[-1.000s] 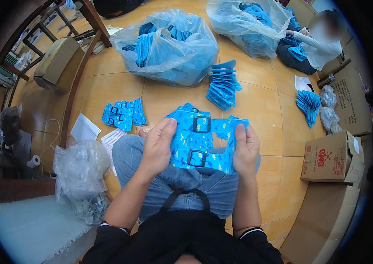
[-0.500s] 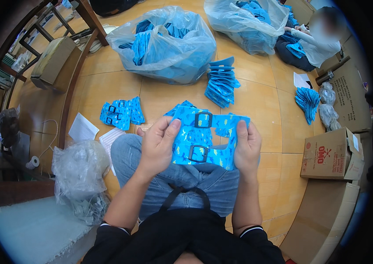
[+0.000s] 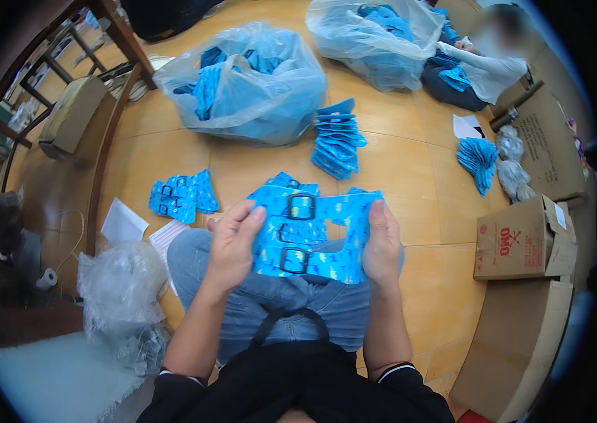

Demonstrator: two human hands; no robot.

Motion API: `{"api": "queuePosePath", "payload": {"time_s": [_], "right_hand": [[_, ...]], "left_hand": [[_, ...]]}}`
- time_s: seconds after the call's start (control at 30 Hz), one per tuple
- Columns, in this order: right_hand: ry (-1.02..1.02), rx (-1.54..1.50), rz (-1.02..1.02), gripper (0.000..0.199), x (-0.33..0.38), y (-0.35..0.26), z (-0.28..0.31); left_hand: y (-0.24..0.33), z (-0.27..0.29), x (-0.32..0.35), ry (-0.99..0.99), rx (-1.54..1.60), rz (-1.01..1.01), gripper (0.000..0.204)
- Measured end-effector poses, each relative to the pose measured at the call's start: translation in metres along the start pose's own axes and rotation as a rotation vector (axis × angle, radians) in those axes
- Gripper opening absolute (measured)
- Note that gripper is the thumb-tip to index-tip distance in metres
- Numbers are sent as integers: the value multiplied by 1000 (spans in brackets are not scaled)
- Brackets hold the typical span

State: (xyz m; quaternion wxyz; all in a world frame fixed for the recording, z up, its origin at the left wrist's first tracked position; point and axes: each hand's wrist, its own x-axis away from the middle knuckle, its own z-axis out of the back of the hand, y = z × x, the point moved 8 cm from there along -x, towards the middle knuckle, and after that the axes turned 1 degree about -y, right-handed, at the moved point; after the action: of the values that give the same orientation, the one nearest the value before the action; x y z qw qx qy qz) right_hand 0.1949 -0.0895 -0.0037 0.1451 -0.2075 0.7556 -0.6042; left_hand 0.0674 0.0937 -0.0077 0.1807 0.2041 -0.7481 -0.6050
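My left hand (image 3: 232,243) pinches the left end of a flat blue patterned piece with two black buckles (image 3: 346,209), thumb on top. My right hand (image 3: 382,247) grips its right end, so it stays spread over my lap. Two straps, each with a square black buckle, cross it with an open gap between them. Similar blue pieces (image 3: 284,181) lie just beyond it, partly hidden by it. To the left on the floor rest more blue buckled pieces (image 3: 178,199).
Ahead stand a clear plastic bag (image 3: 277,106) of blue pieces and a fanned stack (image 3: 337,144). A second bag (image 3: 372,60) is beside a seated person (image 3: 485,70) at the far right. Cardboard boxes (image 3: 513,240) line the right; crumpled plastic (image 3: 119,282) lies left.
Both hands and the held blue piece sit slightly lower and further left in view. The surroundings have shifted left too. My grip on both ends is the same.
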Motion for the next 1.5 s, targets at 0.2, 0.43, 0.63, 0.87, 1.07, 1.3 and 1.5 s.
{"api": "queuePosePath", "payload": {"time_s": [0.2, 0.43, 0.63, 0.87, 1.07, 1.3, 1.5], "right_hand": [[-191, -63, -76, 18, 6, -5, -9], [-235, 439, 469, 14, 9, -47, -1], [-124, 503, 673, 21, 16, -54, 1], [-91, 468, 687, 26, 14, -53, 2], [-76, 431, 700, 28, 13, -50, 2], [-67, 420, 705, 28, 12, -53, 2], [-77, 431, 713, 27, 13, -53, 1]], "left_hand": [[10, 5, 0, -65, 77, 7, 17], [67, -1, 16, -22, -858, -696, 20], [71, -5, 28, 123, -1011, -884, 24], [71, -2, 26, 117, -917, -892, 30], [73, 1, 27, 121, -911, -914, 31], [74, 2, 27, 121, -883, -920, 31], [73, 1, 27, 118, -897, -931, 30]]}}
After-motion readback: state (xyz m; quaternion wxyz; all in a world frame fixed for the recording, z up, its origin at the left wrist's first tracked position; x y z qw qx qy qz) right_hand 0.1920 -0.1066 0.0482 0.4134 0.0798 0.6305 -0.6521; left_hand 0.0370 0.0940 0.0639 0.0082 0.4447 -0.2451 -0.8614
